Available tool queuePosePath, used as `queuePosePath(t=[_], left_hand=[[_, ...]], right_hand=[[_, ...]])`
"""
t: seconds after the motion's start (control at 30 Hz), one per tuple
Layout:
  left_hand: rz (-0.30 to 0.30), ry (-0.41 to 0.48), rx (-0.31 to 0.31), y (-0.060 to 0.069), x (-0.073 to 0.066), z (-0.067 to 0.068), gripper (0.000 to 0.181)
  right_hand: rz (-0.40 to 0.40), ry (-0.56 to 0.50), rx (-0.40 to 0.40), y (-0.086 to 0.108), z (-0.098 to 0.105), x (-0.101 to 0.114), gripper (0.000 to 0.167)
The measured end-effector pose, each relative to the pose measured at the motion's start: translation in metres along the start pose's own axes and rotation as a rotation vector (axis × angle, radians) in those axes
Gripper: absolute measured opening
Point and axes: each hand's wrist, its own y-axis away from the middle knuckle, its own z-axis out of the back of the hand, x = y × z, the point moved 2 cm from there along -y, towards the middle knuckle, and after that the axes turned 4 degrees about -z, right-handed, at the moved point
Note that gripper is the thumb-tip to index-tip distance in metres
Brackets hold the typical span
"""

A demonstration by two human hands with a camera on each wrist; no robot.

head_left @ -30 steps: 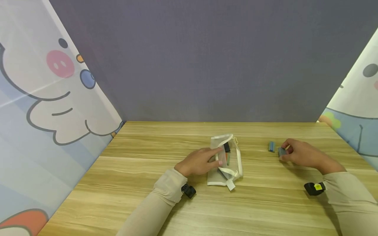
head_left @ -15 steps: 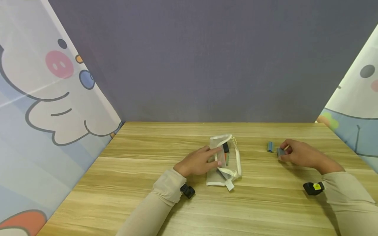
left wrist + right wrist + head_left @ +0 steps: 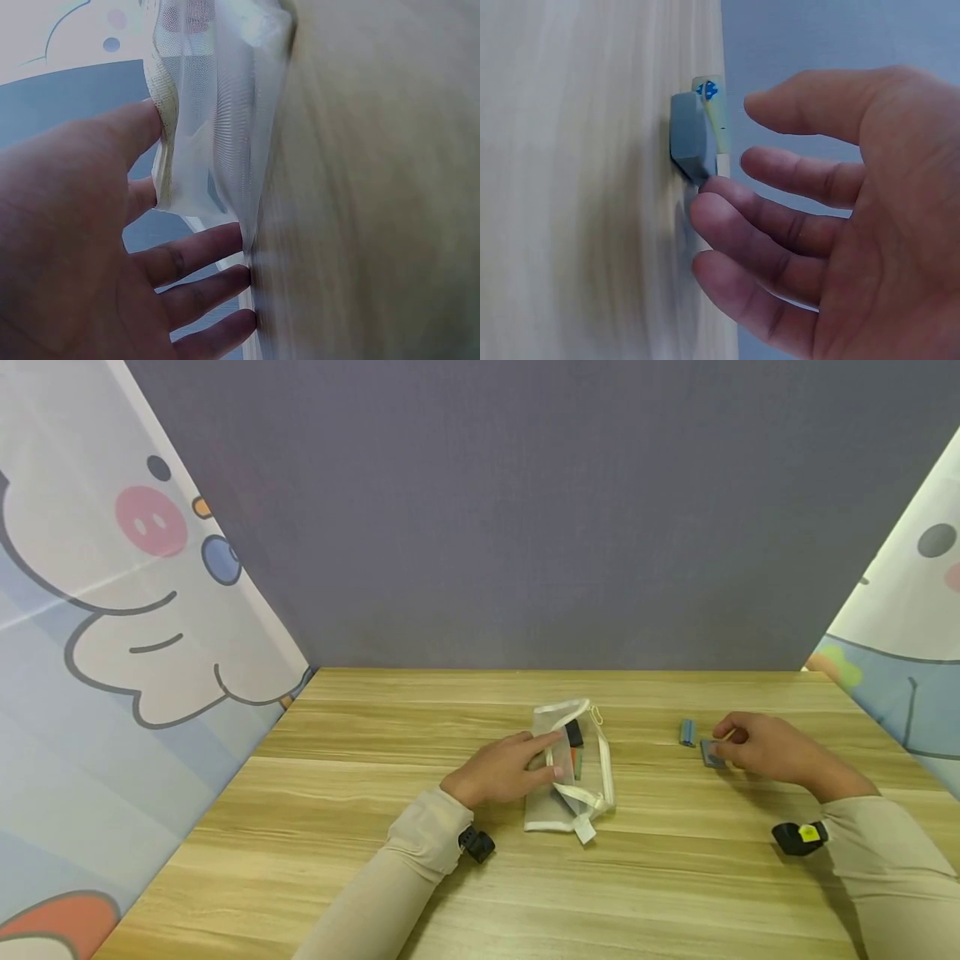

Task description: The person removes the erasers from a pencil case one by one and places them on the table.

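Note:
A white mesh pouch (image 3: pixel 551 817) lies mid-table with its zipped mouth spread apart. My left hand (image 3: pixel 498 772) rests against its near side, thumb and index finger extended to the pouch rim (image 3: pixel 166 97). A black piece (image 3: pixel 574 732) and an orange-and-green piece (image 3: pixel 577 763) show inside. To the right, a grey-blue block (image 3: pixel 710 755) sits on the table under my right hand (image 3: pixel 765 753). In the right wrist view that hand's fingers (image 3: pixel 754 240) are loosely bent and apart from the block (image 3: pixel 690 139). Beside it is a small blue piece (image 3: pixel 687 732).
The wooden table (image 3: pixel 360 810) meets a grey panel (image 3: pixel 510 518) at the back. Cartoon-printed sheets (image 3: pixel 217 635) stand at both sides. A white tag (image 3: pixel 585 830) sticks out from the pouch's near corner.
My right thumb and fingers have loosened from the grey-blue block, which now lies flatter on the table. My left hand and the pouch have stayed in place.

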Motion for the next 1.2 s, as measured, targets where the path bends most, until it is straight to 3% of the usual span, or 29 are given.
queuePosePath(t=[0.5, 0.83, 1.2], left_hand=[[0.001, -0.032, -0.019, 0.000, -0.003, 0.002, 0.066], [0.024, -0.072, -0.024, -0.001, -0.003, 0.001, 0.066], [0.013, -0.070, -0.027, -0.002, -0.002, -0.001, 0.061]], right_hand=[[0.026, -0.112, -0.091, 0.000, 0.001, 0.022, 0.029], [0.091, -0.277, -0.010, -0.004, -0.017, 0.038, 0.024], [0.112, -0.275, 0.040, -0.010, -0.035, 0.053, 0.021]])
